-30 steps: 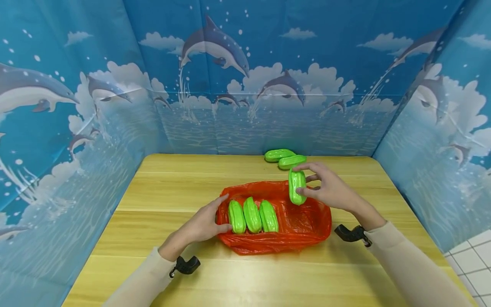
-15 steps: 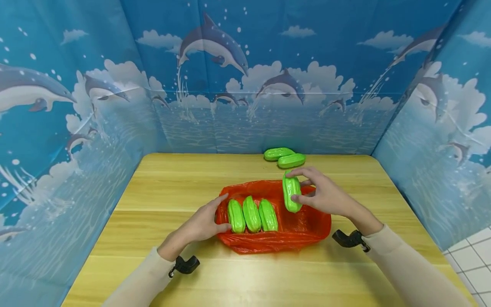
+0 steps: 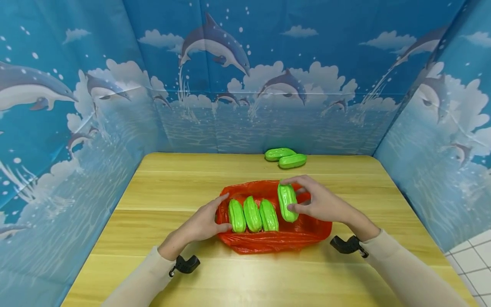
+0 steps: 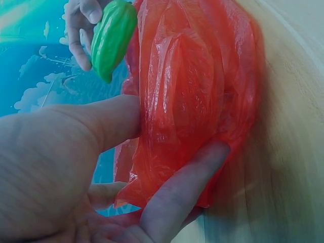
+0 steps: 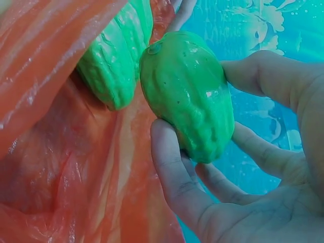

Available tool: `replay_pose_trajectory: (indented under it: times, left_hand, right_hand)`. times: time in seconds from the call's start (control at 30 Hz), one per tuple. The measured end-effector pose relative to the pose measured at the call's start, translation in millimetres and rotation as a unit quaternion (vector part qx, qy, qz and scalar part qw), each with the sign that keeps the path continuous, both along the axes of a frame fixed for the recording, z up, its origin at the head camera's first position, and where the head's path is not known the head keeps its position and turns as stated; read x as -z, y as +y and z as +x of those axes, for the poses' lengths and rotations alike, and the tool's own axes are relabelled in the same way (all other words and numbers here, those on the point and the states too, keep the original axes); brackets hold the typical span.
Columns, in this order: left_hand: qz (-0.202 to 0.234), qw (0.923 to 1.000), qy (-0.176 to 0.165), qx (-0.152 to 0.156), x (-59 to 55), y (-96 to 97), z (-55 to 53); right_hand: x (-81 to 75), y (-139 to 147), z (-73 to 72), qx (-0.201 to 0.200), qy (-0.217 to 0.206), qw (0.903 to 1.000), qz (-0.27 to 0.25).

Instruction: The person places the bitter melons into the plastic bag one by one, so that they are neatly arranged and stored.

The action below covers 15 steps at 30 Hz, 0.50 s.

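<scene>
My right hand (image 3: 326, 204) holds a glossy green bitter melon (image 3: 287, 202) between thumb and fingers, over the right half of a red plastic bag (image 3: 268, 243). In the right wrist view the held bitter melon (image 5: 190, 96) is pinched across its sides, close to another bitter melon (image 5: 109, 66) inside the bag. Three bitter melons (image 3: 252, 214) lie side by side in the bag's left half. At the bag's left end, my left hand (image 3: 201, 221) grips the rim. The left wrist view has its thumb and fingers spread around the red plastic (image 4: 177, 101).
Two more bitter melons (image 3: 292, 161) lie together at the back of the wooden table (image 3: 172, 175). Behind and on both sides hang blue dolphin-print curtains (image 3: 230, 119). Each wrist carries a black camera mount (image 3: 186, 265).
My right hand has moved left and toward me, carrying the bitter melon from the bag's back right rim down toward the three inside. My left hand has stayed in place.
</scene>
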State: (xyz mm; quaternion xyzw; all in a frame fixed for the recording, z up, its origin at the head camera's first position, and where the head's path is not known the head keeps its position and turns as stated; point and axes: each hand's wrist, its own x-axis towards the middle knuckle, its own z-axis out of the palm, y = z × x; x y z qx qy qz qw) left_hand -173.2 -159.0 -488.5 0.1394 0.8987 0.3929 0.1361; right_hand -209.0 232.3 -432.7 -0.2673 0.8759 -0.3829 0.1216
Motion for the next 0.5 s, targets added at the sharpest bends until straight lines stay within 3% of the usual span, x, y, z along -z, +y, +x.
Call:
replay_pose_trajectory:
  times: [0.5]
  left_hand:
    - [-0.008,1.0000,-0.001,0.000,0.0,1.3,-0.7]
  right_hand:
    - [4.6,-5.0,1.8,-0.025,-0.032,0.9990,0.019]
